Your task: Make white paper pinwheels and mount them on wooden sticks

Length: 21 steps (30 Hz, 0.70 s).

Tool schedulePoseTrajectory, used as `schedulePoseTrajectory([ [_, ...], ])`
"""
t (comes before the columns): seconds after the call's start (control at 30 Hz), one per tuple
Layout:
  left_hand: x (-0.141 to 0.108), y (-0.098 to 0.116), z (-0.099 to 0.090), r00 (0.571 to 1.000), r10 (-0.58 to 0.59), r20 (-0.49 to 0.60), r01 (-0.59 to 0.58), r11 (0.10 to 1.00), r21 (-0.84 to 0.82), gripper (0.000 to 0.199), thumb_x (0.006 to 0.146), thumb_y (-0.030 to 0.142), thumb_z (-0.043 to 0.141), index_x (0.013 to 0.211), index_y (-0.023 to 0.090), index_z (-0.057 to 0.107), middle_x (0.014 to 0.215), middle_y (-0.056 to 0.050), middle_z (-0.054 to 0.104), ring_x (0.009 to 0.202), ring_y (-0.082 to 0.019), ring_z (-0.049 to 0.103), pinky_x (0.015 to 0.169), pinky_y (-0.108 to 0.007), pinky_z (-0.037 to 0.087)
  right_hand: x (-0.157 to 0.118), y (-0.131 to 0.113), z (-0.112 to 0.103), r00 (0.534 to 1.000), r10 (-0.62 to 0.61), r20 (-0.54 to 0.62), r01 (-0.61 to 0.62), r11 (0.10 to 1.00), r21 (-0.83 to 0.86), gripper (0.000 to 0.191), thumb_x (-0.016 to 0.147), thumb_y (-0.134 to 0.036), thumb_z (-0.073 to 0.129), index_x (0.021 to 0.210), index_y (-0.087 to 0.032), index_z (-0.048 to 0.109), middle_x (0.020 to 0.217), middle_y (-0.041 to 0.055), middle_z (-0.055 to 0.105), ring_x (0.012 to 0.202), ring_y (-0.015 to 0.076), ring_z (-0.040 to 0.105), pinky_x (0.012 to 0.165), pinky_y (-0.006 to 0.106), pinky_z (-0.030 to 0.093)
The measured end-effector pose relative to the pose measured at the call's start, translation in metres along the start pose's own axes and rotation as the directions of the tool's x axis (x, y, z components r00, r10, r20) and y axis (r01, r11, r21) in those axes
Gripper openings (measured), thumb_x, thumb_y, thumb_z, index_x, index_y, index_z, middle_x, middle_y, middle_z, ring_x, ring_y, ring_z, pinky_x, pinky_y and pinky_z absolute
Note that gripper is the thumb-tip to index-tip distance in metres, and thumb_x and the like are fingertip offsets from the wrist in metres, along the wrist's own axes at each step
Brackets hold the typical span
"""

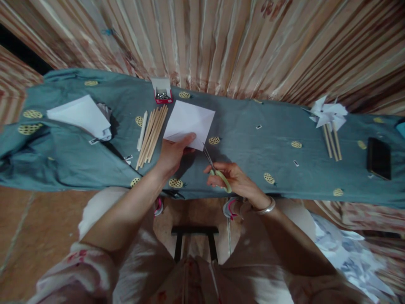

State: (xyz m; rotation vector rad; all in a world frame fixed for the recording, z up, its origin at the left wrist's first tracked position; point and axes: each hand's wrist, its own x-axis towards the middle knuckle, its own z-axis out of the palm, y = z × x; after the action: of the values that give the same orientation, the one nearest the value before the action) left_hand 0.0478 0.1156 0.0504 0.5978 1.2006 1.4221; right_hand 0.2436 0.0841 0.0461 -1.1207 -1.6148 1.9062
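Observation:
My left hand (175, 153) grips a square white sheet of paper (190, 120) by its near edge, thumb on top and fingers underneath. Faint crease lines run across the sheet. In my right hand (232, 175) is a pair of scissors (218, 173) with pale green handles, fingers wrapped through the loops. The blades point away from me and meet the paper's near right corner. Just left of the sheet lies a bundle of thin wooden sticks (152, 135), with a white pen-like stick (142, 130) alongside.
Behind the sticks stands an open red box (163, 93) of small metal pins. A stack of white paper (80, 116) lies far left. At the right are paper pinwheels (329, 113) on sticks and a dark phone (379, 158). White paper pieces (354, 257) lie low at right. A curtain (202, 46) hangs behind the cloth-covered table (247, 143).

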Motion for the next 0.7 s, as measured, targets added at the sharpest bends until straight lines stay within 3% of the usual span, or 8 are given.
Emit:
schedulePoseTrajectory([
  [0.7,-0.0089,-0.0062,0.0030,0.999,-0.025,0.030,0.025,1.000,0.013,0.028,0.062,0.025,0.084,0.084,0.017,0.068,0.083,-0.002,0.072,0.070,-0.016,0.067,0.054,-0.024,0.053,0.0053,-0.0084,0.0066,0.993,0.120,-0.005,-0.117,0.980,0.164,0.047,0.061,-0.054,0.086,0.082,-0.017,0.065,0.062,-0.0040,0.062,0.050,0.0061,0.053,0.046,0.018,0.044],
])
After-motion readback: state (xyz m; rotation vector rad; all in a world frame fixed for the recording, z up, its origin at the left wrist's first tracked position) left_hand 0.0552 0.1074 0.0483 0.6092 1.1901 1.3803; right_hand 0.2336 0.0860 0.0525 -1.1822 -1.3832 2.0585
